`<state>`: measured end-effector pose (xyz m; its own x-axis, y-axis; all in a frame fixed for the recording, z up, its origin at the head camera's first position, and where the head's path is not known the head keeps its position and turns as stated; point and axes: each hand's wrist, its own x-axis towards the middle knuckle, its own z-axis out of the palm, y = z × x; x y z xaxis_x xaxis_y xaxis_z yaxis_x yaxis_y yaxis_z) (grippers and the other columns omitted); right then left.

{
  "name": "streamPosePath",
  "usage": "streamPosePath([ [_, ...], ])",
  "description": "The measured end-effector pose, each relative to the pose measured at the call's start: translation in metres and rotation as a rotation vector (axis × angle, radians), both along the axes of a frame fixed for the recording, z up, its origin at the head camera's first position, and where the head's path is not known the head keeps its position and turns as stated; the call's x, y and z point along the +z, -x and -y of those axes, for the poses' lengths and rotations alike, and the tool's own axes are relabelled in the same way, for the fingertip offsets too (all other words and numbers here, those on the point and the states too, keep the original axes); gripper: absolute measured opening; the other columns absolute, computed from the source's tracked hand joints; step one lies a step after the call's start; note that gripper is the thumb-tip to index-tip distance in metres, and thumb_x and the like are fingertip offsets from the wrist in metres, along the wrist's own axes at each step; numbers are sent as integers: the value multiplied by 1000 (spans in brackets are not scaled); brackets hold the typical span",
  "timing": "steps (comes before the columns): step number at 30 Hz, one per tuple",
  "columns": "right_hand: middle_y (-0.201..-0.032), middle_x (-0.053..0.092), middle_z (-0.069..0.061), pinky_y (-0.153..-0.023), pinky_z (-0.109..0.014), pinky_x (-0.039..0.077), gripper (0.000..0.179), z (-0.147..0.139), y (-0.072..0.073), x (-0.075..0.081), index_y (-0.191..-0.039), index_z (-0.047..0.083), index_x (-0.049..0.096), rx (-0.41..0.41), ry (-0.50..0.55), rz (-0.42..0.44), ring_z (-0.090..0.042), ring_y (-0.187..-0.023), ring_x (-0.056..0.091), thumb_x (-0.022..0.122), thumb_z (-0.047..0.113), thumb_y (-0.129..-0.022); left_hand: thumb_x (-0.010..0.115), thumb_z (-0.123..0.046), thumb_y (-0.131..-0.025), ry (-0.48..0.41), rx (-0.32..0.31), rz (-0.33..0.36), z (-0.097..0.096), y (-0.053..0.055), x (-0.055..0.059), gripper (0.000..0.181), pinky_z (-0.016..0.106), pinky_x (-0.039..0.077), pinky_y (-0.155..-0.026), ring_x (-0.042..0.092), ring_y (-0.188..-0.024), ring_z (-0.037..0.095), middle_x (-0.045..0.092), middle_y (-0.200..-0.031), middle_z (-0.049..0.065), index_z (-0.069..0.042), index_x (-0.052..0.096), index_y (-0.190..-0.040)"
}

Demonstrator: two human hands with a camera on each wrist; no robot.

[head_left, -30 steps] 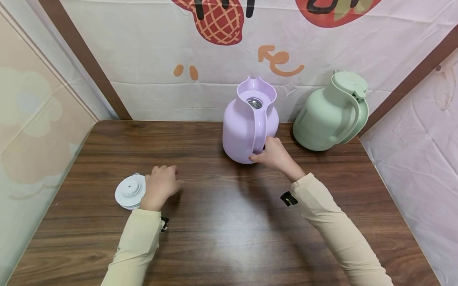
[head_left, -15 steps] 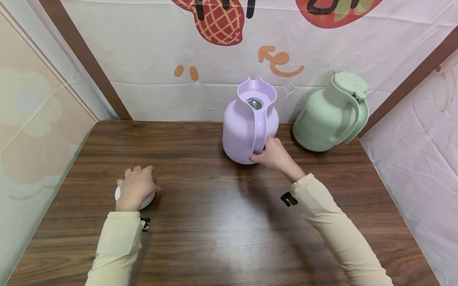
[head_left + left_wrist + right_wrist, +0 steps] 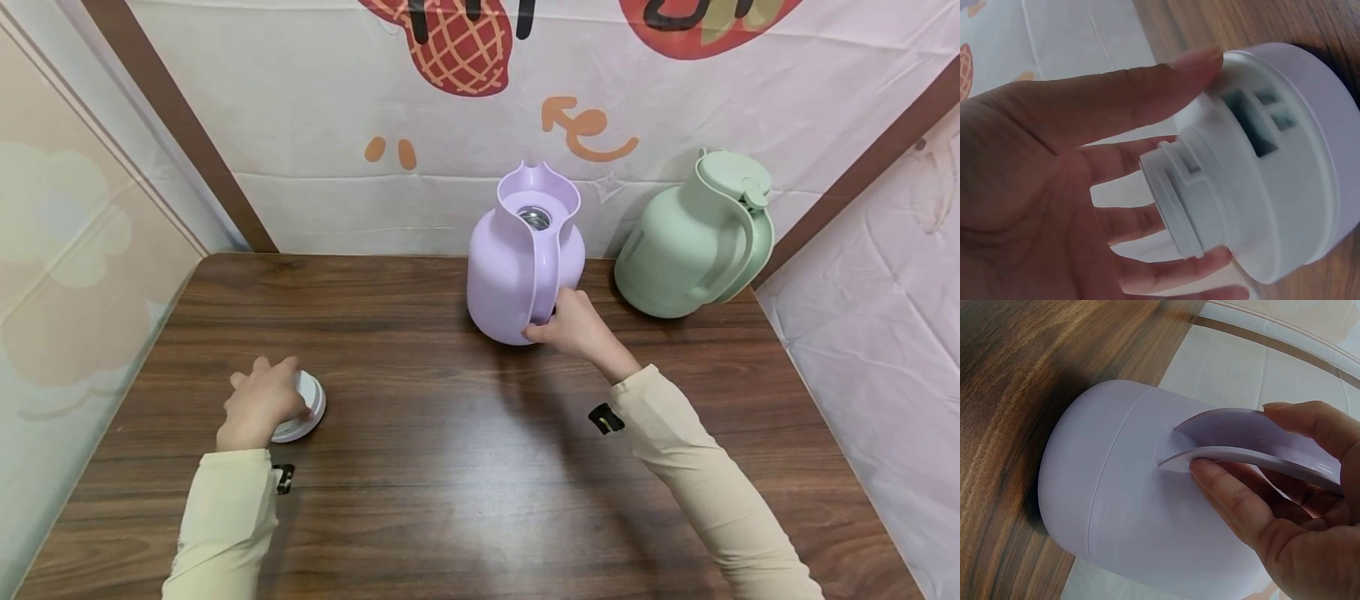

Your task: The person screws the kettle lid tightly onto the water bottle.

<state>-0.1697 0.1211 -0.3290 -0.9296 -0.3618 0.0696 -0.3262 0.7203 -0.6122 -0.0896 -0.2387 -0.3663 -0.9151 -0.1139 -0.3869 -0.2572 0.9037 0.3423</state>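
Head view: my left grip is at a white lid on the left part of the desk. My right grip holds the lilac jug, which stands upright near the wall. A green jug stands to its right.

Left wrist view: I note my thumb over the lid's rim and my fingers spread wide behind its plug. The fingertips are hidden; whether they clasp it, I cannot tell.

Right wrist view: my digits bear on both edges of the jug's handle.
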Motion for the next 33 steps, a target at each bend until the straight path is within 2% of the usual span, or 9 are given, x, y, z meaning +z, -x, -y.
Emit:
streamPosePath([
  [6,-82,64,-15,-67,-38,47,33,0,1,-2,-93,-6,61,-1,-2,-9,-24,-73,57,70,13,-67,75,-9,-64,-9,-10,4,4,-2,0,74,54,41,-59,30,-90,59,28,-109,42,10,36,-125],
  [11,-83,64,-16,-67,-38,47,34,1,0,-2,-94,-5,61,-1,-5,-15,-25,-74,57,70,13,-67,73,-7,-64,-10,-14,27,5,-2,1,75,54,41,-60,30,-90,60,27,-110,43,11,35,-127],
  [20,-82,64,-14,-66,-38,47,32,1,-1,-2,-92,-5,61,-5,-6,-13,-24,-72,55,70,13,-67,77,-9,-62,-20,-7,50,7,0,1,80,57,41,-63,29,-92,60,27,-110,43,10,34,-127],
  [33,-81,64,-15,-66,-38,47,32,-1,0,-3,-92,-5,61,-4,3,-7,-23,-72,55,70,13,-68,80,-14,-61,-11,-17,33,9,4,1,79,56,41,-61,31,-90,60,30,-104,44,11,37,-121],
])
